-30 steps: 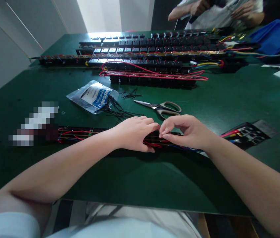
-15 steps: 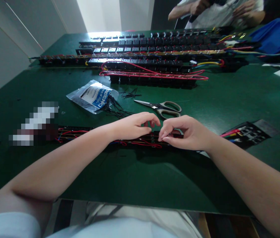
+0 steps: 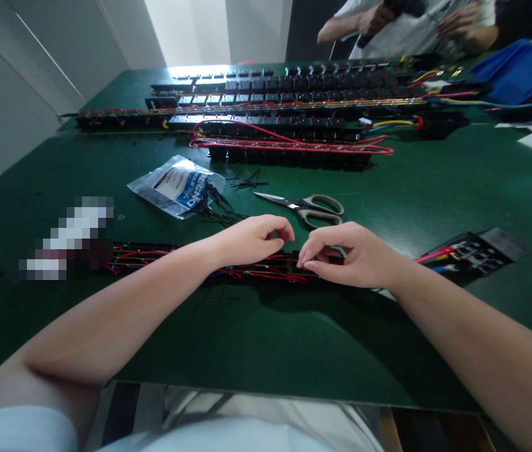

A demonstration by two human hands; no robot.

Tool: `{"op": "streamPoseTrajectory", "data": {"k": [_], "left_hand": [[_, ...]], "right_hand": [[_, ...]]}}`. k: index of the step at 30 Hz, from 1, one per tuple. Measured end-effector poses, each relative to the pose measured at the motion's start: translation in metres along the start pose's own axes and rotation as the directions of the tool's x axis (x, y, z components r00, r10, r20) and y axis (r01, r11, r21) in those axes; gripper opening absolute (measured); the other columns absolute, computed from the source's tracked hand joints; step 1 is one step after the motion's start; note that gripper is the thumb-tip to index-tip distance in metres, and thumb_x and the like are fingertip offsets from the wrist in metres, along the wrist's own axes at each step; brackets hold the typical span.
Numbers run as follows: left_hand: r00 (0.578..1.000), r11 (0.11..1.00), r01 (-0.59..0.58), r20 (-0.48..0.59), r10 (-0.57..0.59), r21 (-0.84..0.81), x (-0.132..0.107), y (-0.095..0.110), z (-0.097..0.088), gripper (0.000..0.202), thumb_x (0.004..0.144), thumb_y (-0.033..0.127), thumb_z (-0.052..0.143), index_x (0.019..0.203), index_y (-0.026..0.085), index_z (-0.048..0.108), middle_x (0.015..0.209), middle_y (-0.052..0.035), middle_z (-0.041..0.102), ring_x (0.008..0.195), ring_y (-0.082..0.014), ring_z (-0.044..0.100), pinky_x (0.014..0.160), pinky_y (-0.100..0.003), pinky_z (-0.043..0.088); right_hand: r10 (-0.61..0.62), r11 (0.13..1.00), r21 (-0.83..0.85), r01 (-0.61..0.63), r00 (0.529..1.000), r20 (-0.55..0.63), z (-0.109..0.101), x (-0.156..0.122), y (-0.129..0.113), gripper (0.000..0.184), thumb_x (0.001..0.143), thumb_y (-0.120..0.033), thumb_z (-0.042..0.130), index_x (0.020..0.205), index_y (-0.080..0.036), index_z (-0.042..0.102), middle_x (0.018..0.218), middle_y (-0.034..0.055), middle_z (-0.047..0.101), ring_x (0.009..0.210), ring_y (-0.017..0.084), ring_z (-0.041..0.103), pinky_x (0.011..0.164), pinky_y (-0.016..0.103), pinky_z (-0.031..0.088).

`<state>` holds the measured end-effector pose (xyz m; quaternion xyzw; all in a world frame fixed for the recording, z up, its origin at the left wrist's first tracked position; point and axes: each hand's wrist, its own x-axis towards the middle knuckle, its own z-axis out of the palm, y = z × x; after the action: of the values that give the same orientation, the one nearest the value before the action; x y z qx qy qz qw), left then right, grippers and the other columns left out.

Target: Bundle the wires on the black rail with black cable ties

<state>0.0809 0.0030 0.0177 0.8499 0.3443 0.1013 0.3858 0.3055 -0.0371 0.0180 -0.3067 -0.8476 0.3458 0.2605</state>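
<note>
A long black strip assembly (image 3: 266, 271) with red, blue and yellowish wires lies lengthwise in front of me. Over its middle, my left hand (image 3: 254, 240) is loosely curled, with thumb and fingers drawn close together. My right hand (image 3: 348, 254) pinches thumb against fingertips just to the right, at the strip's wires. Whatever either hand grips is too small to make out. Scissors (image 3: 297, 204) with grey-black handles lie just behind my hands. To their left, black cable ties (image 3: 216, 199) spill from a clear plastic bag (image 3: 172, 179) with a blue and white label.
Several similar black strips (image 3: 266, 116) with wires lie across the back of the green table (image 3: 247, 345). A few loose black pieces (image 3: 250, 182) lie near the bag. A blue bin (image 3: 520, 69) stands at back right, and another person's hands (image 3: 458, 19) show beyond.
My left hand has moved slightly left, away from my right hand, and its fingers have curled closer to the thumb. The right hand keeps its pinch, shifted very slightly left.
</note>
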Motion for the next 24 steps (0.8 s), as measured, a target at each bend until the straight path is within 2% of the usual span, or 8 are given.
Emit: {"op": "streamPoseTrajectory", "data": {"k": [8, 14, 24], "left_hand": [[1.000, 1.000, -0.003, 0.019, 0.003, 0.025, -0.0008, 0.0005, -0.0005, 0.023, 0.089, 0.021, 0.048, 0.101, 0.020, 0.067, 0.104, -0.0002, 0.070, 0.093, -0.0151, 0.062, 0.085, -0.027, 0.048], [1.000, 1.000, 0.008, 0.024, -0.008, 0.006, -0.0005, 0.0002, -0.0003, 0.023, 0.089, 0.023, 0.048, 0.101, 0.021, 0.067, 0.101, 0.0008, 0.071, 0.092, -0.0148, 0.063, 0.084, -0.027, 0.048], [0.982, 0.994, 0.108, -0.153, -0.109, -0.020, 0.0035, -0.0034, 0.0018, 0.019, 0.087, 0.032, 0.055, 0.091, 0.018, 0.068, 0.083, 0.0004, 0.066, 0.076, -0.0136, 0.058, 0.071, -0.026, 0.044]], "right_hand": [[0.012, 1.000, -0.013, -0.012, 1.000, -0.001, 0.0016, -0.0005, -0.0003, 0.014, 0.086, -0.027, 0.067, 0.082, -0.015, 0.073, 0.069, 0.0024, 0.071, 0.053, 0.009, 0.054, 0.050, 0.022, 0.040], [-0.027, 0.998, -0.061, 0.025, 0.999, -0.023, 0.0028, -0.0010, -0.0025, 0.014, 0.087, -0.025, 0.066, 0.083, -0.015, 0.073, 0.064, 0.0005, 0.066, 0.052, 0.008, 0.050, 0.051, 0.022, 0.038], [-0.036, 0.996, -0.087, 0.034, 0.999, -0.019, 0.0044, -0.0015, -0.0008, 0.012, 0.087, -0.025, 0.066, 0.082, -0.015, 0.073, 0.065, 0.0003, 0.067, 0.052, 0.008, 0.049, 0.051, 0.021, 0.038]]}}
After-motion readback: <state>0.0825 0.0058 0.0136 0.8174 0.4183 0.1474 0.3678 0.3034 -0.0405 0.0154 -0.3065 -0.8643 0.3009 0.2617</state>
